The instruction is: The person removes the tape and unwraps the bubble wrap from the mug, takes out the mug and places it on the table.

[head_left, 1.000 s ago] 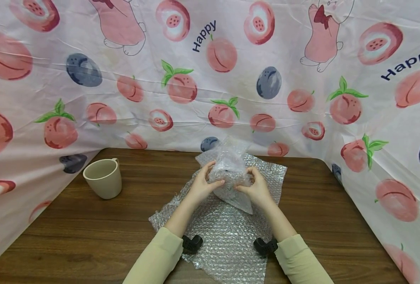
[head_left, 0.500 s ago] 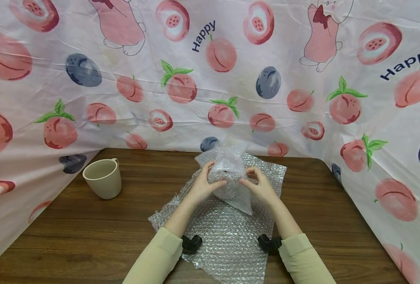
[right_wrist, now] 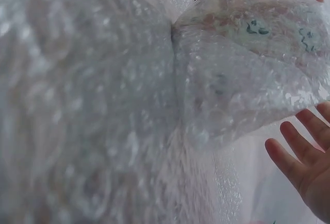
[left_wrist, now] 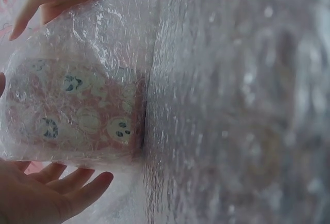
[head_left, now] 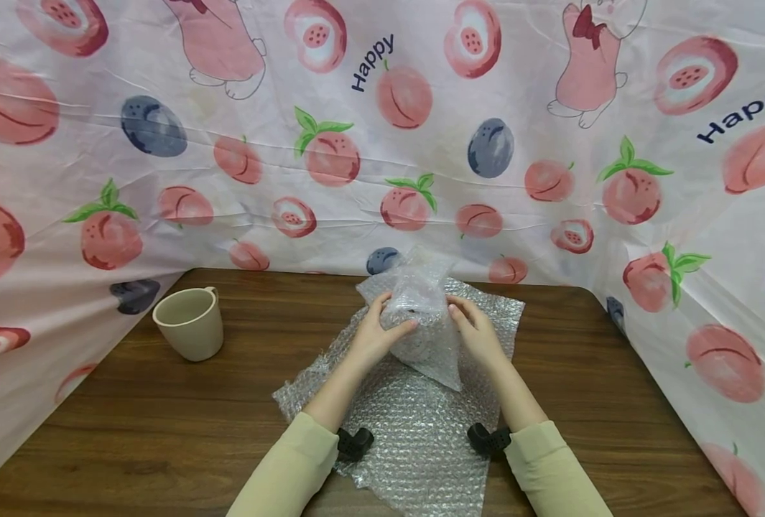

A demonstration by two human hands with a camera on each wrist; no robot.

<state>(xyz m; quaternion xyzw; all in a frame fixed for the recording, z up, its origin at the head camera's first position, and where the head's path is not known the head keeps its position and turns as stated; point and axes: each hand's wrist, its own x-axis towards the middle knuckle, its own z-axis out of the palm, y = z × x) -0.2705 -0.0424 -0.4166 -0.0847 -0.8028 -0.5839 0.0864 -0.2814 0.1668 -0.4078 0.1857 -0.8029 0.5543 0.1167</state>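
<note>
A pink object with a printed pattern of pale cartoon faces (left_wrist: 87,108) stands inside clear bubble wrap; its kind is blurred by the wrap. In the head view this wrapped bundle (head_left: 414,319) sits toward the back of a bubble wrap sheet (head_left: 421,431), with a loose flap hanging at its front right. My left hand (head_left: 372,334) holds the bundle from the left, thumb across the front and fingers along the side. On the other side my right hand (head_left: 479,334) touches the wrap with loosely extended fingers, spread apart in the right wrist view (right_wrist: 304,157).
A beige mug (head_left: 191,327) stands on the brown wooden table (head_left: 227,424) to the left. Behind and beside the table hangs a curtain printed with peaches (head_left: 330,237). The sheet runs forward beneath both forearms.
My right thumb has left the bundle's front and now lies nearer its right side. The left thumb has slid slightly right and up. The bundle stays in place.
</note>
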